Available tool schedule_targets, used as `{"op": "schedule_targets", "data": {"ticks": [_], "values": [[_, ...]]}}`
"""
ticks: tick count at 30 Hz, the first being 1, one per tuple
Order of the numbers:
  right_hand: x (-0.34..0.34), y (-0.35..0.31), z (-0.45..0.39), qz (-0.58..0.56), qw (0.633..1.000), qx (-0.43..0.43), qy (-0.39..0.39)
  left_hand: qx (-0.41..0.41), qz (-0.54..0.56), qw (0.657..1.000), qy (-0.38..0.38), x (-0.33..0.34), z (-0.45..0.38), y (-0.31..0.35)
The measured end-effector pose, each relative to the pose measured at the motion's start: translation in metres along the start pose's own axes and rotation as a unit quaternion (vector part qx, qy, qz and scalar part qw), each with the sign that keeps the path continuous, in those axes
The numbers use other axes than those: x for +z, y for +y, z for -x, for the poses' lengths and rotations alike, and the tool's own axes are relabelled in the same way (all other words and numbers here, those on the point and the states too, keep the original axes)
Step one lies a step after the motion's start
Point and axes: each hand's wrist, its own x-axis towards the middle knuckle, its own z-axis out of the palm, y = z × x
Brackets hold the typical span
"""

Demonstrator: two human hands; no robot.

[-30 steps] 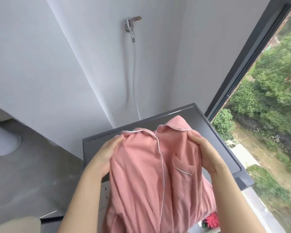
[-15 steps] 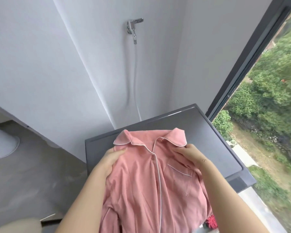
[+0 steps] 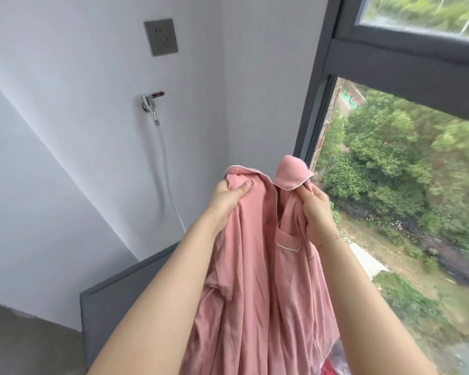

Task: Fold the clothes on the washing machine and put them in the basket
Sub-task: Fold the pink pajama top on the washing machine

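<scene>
A pink pyjama shirt [image 3: 257, 280] with white piping and a chest pocket hangs in the air in front of me. My left hand [image 3: 225, 201] grips its left shoulder just below the collar. My right hand [image 3: 316, 209] grips the right shoulder beside the upturned collar. The shirt's body droops down between my forearms and covers most of the grey washing machine top [image 3: 114, 296], of which only the left back corner shows. No basket is in view.
White walls meet in a corner behind the machine, with a chrome tap [image 3: 150, 104] and white hose [image 3: 165, 169] and a grey socket plate [image 3: 161, 37] above. A dark-framed window [image 3: 320, 109] fills the right side. Something red [image 3: 333, 368] shows under the shirt's hem.
Both hands have lifted the shirt up off the machine top and drawn closer together, so it hangs instead of lying spread. My view has tilted upward toward the wall.
</scene>
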Motion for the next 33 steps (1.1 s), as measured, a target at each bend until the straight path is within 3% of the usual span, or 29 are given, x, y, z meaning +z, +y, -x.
{"op": "schedule_targets", "data": {"ticks": [6,10,18,25,27,30,33], "values": [[-0.022,-0.09,-0.034,0.017,0.989,-0.142,0.046,0.067,0.045,0.993,-0.082,0.094,-0.026,0.083],[-0.034,-0.158,-0.047,-0.037,0.974,-0.211,0.076,0.13,0.089,0.979,-0.129,0.146,-0.03,0.152],[-0.003,-0.23,-0.018,-0.173,0.94,-0.295,0.018,0.242,0.128,0.944,-0.182,0.14,-0.025,0.226],[0.022,-0.149,0.03,-0.099,0.969,-0.224,0.006,0.205,0.11,0.961,-0.151,0.048,-0.007,0.17],[0.027,-0.112,0.046,-0.085,0.978,-0.188,0.012,0.168,0.062,0.974,-0.141,0.003,-0.008,0.138],[0.043,-0.043,0.075,-0.067,0.996,-0.063,-0.007,0.094,-0.031,0.99,-0.098,-0.084,0.002,0.084],[0.057,0.013,0.099,-0.013,0.998,0.022,-0.059,-0.009,-0.19,0.981,-0.022,-0.155,0.017,0.041]]}}
